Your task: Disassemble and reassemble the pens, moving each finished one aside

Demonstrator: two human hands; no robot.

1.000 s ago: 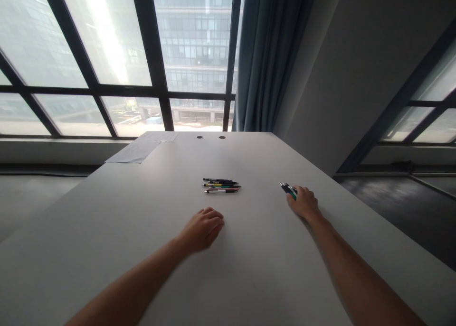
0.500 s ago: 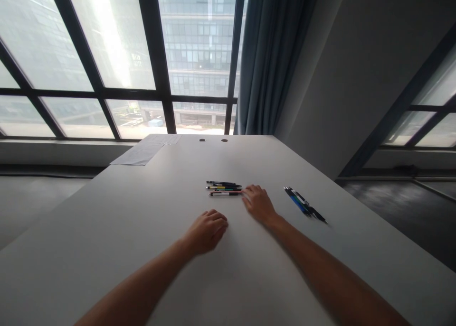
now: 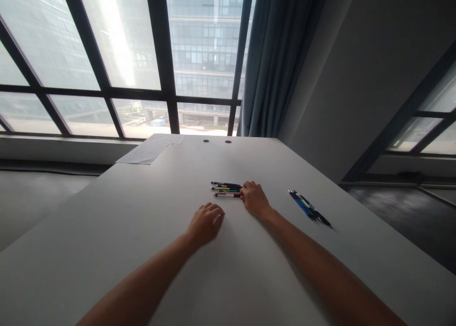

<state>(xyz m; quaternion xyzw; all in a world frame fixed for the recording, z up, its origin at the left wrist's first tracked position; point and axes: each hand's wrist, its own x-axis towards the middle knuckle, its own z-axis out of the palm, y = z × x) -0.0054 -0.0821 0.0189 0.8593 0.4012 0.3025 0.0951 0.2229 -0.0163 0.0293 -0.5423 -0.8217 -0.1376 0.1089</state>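
A bundle of several pens (image 3: 226,189), with black, yellow, green and reddish parts, lies crosswise on the white table (image 3: 149,231). My right hand (image 3: 254,198) is at the bundle's right end, its curled fingers closed over the pen ends and hiding them. Nearer to me and to the left, my left hand (image 3: 204,223) is low over the table just below the pens, apart from them. Its fingers are loosely bent, the thumb is separate, and no object shows in it. Off to the right, a second group of pens (image 3: 309,208), blue and black, lies slanted.
Sheets of paper (image 3: 142,151) lie at the table's far left edge. Two round cable holes (image 3: 228,142) sit near the far end. Beyond stand framed windows (image 3: 203,41) and a blue-grey curtain (image 3: 270,69). A wall (image 3: 356,79) rises on the right.
The view has shifted slightly. My right hand has closed in on the pens' right ends and covers more of them. My left hand has moved slightly up towards the bundle, its thumb parting from the fingers.
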